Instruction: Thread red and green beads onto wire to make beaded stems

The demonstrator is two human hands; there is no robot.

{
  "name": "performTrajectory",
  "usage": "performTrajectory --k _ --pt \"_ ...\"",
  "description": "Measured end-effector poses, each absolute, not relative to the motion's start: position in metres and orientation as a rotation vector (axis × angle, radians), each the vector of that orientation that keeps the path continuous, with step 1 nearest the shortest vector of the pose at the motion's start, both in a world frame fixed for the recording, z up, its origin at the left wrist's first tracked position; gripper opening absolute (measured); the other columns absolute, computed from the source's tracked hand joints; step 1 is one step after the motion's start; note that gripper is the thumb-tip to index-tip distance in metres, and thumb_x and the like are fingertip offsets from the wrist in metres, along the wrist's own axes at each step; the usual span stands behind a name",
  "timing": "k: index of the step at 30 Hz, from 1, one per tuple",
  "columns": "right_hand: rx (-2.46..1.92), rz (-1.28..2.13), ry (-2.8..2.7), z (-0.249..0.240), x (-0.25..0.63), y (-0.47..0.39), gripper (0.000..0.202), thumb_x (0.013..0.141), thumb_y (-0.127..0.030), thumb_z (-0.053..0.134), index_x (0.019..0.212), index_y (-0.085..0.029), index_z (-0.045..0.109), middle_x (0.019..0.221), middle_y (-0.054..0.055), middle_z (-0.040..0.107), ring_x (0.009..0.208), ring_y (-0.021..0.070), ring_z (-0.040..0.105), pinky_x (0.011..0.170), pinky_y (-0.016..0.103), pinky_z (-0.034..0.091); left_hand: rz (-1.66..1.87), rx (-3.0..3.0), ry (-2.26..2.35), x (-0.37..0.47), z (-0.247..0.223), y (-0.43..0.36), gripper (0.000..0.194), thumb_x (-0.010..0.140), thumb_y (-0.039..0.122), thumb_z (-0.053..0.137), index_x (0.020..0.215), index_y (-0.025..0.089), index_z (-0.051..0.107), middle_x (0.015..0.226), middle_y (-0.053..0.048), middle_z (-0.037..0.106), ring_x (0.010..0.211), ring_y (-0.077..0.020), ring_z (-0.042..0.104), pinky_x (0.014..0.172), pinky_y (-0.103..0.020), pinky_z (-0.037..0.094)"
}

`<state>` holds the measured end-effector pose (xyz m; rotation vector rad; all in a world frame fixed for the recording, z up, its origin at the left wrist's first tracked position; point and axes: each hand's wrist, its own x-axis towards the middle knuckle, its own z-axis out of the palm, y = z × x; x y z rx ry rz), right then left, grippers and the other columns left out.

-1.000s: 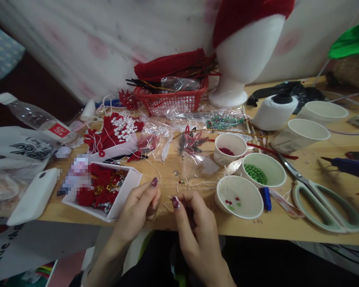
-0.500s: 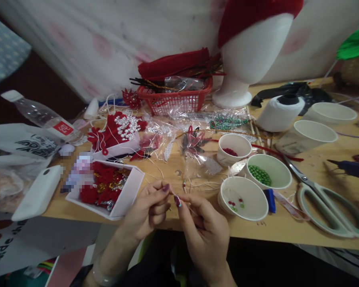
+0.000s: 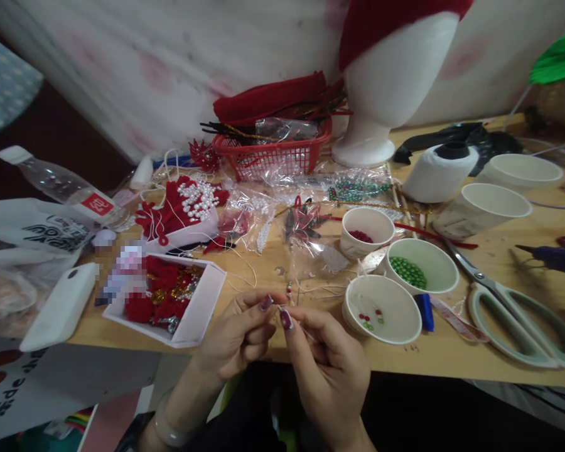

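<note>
My left hand (image 3: 238, 333) and my right hand (image 3: 327, 361) meet just over the table's front edge. Both are closed in a pinch, thumb against forefinger, on a thin pale thread (image 3: 279, 307) that shows between the fingertips. Whether anything tiny sits on the thread I cannot make out. Just beyond the fingers lies a short beaded strand (image 3: 289, 290). To the right of my right hand stands a paper cup (image 3: 407, 329) holding a few red and green beads on thread. Behind it are a cup of green beads (image 3: 407, 271) and a cup of red beads (image 3: 360, 236).
Left of my hands is a white box (image 3: 207, 307) of red ornaments; a phone (image 3: 59, 307) and bottle (image 3: 61, 182) lie beyond. Large scissors (image 3: 508, 314) lie right. Behind are a red basket (image 3: 273, 157), a thread cone (image 3: 440, 176) and a foam head (image 3: 395, 81).
Both hands stay pinched on the thread. My fingertips have shifted slightly, the right thumb a little to the right and down. The things on the table are unmoved.
</note>
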<state>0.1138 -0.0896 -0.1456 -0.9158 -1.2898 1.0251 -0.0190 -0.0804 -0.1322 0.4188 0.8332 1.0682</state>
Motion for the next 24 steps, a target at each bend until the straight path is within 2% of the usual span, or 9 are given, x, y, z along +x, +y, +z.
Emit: performTrajectory --k 9,14,24 --pt "-0.891 1.026 -1.283 -0.1428 0.113 -0.0869 0.019 0.086 -0.008 0.062 0.095 -0.022 0.071 0.079 0.001 0.079 0.057 0.0114 0.072 0.05 0.014 0.057 1.072 0.354 0.882 -0.0179 -0.1355 -0.0802 0.033 0.063 0.042 0.088 0.075 0.018 0.069 0.043 0.014 0.025 0.035 0.0008 0.008 0.029 -0.007 0.015" --pt "-0.879 0.965 -1.305 -0.1404 0.1133 -0.0855 0.018 0.084 -0.007 0.063 0.091 -0.021 0.072 0.075 0.001 0.078 0.055 0.0113 0.071 0.048 0.015 0.055 1.065 0.348 0.88 -0.018 -0.1382 -0.0823 0.035 0.058 0.043 0.09 0.074 0.018 0.071 0.043 0.013 0.024 0.035 0.001 0.01 0.029 -0.008 0.013" --pt "-0.886 1.01 -1.297 -0.1409 0.115 -0.0867 0.015 0.085 -0.009 0.063 0.09 -0.021 0.071 0.069 -0.001 0.075 0.047 0.0081 0.065 0.041 0.012 0.048 1.052 0.357 0.882 -0.016 -0.1349 -0.0806 0.029 0.06 0.043 0.089 0.073 0.02 0.077 0.041 0.013 0.022 0.034 0.0015 0.01 0.028 -0.006 0.015"
